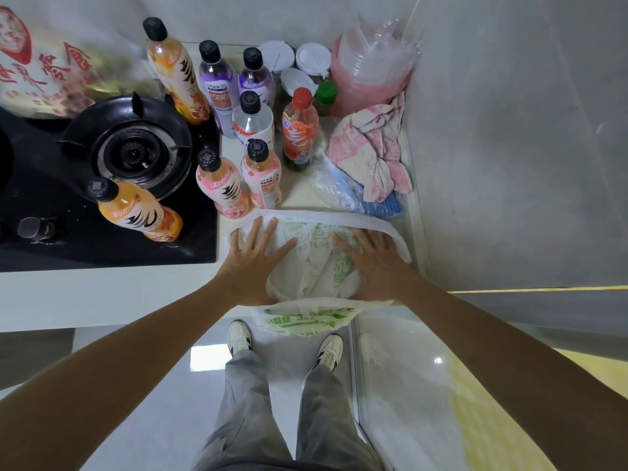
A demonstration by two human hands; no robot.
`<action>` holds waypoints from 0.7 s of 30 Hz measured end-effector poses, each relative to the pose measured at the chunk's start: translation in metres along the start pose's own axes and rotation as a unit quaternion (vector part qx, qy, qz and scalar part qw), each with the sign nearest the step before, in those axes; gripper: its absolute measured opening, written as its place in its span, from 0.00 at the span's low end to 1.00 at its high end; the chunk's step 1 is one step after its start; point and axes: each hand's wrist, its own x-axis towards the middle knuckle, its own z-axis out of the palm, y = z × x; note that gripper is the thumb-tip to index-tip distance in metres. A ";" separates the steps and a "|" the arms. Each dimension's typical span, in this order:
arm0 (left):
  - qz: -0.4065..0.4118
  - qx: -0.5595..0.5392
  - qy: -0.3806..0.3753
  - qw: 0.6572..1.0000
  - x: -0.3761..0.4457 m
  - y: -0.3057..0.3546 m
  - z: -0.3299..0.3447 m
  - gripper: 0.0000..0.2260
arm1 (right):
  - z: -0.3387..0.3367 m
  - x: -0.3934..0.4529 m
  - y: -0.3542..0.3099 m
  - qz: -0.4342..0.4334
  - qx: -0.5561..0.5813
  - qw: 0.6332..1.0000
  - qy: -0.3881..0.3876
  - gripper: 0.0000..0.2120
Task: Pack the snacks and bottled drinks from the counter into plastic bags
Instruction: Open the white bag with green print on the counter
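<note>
White plastic bag (317, 263) under both hands

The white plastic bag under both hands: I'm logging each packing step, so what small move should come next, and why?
Probably pinch the plastic bag and open its mouth: the left hand and right hand lie flat on it, it looks empty, and the bottles stand unpacked.
</note>
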 end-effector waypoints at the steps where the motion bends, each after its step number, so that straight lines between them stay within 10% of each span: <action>1: -0.001 0.001 -0.004 1.000 0.003 0.000 -0.001 0.59 | -0.001 0.002 0.002 0.008 0.000 1.000 -0.009 0.65; 13: 0.030 -0.041 0.036 0.998 -0.002 -0.005 -0.016 0.49 | -0.020 0.000 0.015 0.036 0.009 0.998 0.048 0.59; 21: 0.013 -0.068 0.075 0.995 -0.033 -0.001 -0.042 0.38 | -0.036 -0.028 -0.020 0.006 0.091 0.990 0.107 0.34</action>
